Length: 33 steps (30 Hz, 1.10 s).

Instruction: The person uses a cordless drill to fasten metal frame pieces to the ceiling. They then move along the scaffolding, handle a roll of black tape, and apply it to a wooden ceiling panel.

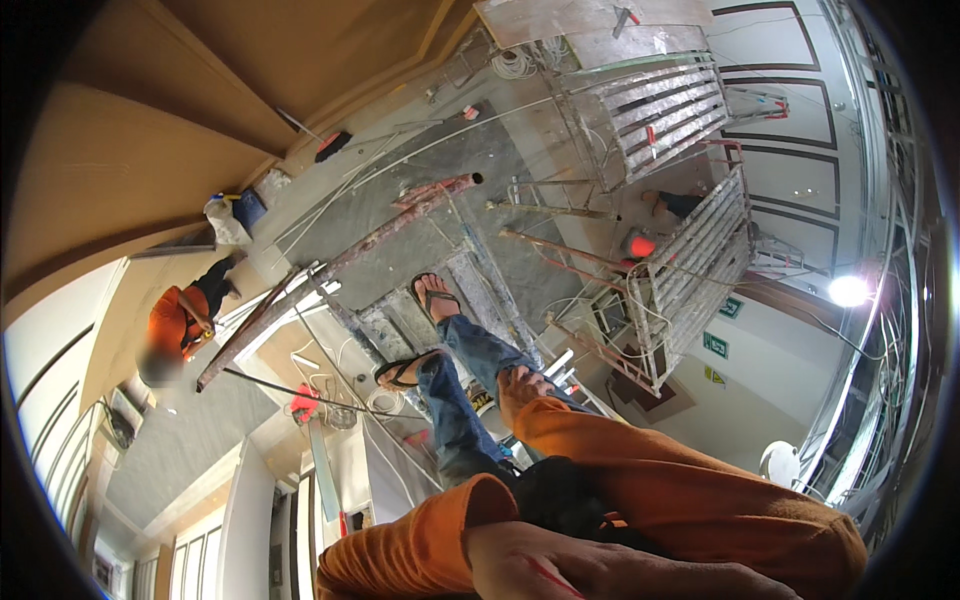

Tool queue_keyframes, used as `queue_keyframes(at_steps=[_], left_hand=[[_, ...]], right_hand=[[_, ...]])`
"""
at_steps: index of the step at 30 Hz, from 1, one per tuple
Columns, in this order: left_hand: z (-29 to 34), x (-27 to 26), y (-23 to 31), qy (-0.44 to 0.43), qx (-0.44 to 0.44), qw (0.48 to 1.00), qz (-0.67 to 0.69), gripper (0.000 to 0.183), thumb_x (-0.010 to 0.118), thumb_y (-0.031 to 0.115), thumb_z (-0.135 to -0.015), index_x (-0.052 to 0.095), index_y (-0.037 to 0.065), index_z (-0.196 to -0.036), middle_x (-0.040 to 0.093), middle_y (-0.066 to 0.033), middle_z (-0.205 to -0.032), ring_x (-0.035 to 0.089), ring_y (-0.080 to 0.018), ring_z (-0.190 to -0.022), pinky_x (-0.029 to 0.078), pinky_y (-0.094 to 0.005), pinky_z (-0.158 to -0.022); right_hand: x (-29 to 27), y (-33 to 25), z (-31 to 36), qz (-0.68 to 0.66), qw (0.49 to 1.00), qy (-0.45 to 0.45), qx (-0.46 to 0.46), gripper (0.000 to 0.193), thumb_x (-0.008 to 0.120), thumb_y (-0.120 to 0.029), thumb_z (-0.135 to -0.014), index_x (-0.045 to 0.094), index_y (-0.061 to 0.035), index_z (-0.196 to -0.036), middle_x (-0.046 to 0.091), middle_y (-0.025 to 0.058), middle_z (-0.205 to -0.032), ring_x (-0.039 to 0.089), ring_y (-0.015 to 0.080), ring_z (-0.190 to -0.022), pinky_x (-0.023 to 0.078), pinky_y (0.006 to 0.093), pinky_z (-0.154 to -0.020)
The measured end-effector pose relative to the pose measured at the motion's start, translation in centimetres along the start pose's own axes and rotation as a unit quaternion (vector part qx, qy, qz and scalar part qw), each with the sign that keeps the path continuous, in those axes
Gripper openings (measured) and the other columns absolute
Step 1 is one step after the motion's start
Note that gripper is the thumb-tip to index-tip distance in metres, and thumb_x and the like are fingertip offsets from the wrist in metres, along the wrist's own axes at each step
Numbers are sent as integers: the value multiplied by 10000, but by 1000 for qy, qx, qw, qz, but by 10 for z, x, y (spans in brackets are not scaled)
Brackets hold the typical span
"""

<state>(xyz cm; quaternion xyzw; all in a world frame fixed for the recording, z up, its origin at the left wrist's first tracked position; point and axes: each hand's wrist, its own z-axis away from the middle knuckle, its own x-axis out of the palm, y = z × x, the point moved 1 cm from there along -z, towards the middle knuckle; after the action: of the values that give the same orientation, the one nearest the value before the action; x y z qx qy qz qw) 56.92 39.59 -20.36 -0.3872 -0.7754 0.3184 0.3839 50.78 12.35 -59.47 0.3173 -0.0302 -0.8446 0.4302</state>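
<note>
My right hand [520, 392] rests on the right leg of my blue jeans [487, 352], near the knee. Its fingers lie spread over the denim and hold nothing that I can see. Close to the camera, my left hand [545, 562] reaches across the lower edge with a red streak on its back. Its fingers are cut off or hidden, so their pose does not show. Below me, my feet in black flip-flops [437, 296] stand on a worn, paint-splashed platform [470, 278]. A dark object [565, 495] lies between my forearms, too shadowed to name.
Rusty scaffold pipes [400, 215] surround the platform. Slatted scaffold platforms [690, 275] stand at the right. At the left, a person in orange [175, 320] bends low. A broom head [332, 146] lies on the floor near brown panels. A bright lamp [850, 291] shines by hanging cables.
</note>
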Motion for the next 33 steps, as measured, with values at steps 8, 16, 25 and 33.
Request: queue_keyframes(at_steps=[8,16,25,33], left_hand=[[0,-13,39,-70,40,994,-70,1077,614,562,-915,209,-247,-1498,603,-296,-1230,621,-337,-1131,458,-417,-977],[11,-39,78,-200,191,946,-167,1020,569,523,-965,201,-280,-1475,622,-332,-1194,659,-361,-1082,493,-432,-940],[57,-27,129,-192,160,960,-124,950,593,430,-962,197,-258,-1484,635,-340,-1188,676,-323,-1078,530,-398,-879],[90,-1,127,-208,125,963,-116,896,614,348,-960,194,-239,-1492,647,-346,-1183,690,-289,-1074,562,-369,-824]], right_hand=[[-17,7,1,35,999,13,-20,569,703,-311,-819,567,-145,-1346,510,183,-1320,552,464,-1205,448,736,-860],[-83,49,-13,-35,986,-133,-94,785,803,-383,-788,453,-132,-1444,477,210,-1375,549,463,-1221,520,628,-884],[-111,43,-17,8,983,-134,-122,784,781,-465,-817,468,-139,-1457,494,206,-1404,596,433,-1203,546,569,-914],[-134,52,-179,-98,965,-120,-212,618,673,-436,-951,519,-71,-1425,710,190,-1007,709,308,-936,549,417,-832]])
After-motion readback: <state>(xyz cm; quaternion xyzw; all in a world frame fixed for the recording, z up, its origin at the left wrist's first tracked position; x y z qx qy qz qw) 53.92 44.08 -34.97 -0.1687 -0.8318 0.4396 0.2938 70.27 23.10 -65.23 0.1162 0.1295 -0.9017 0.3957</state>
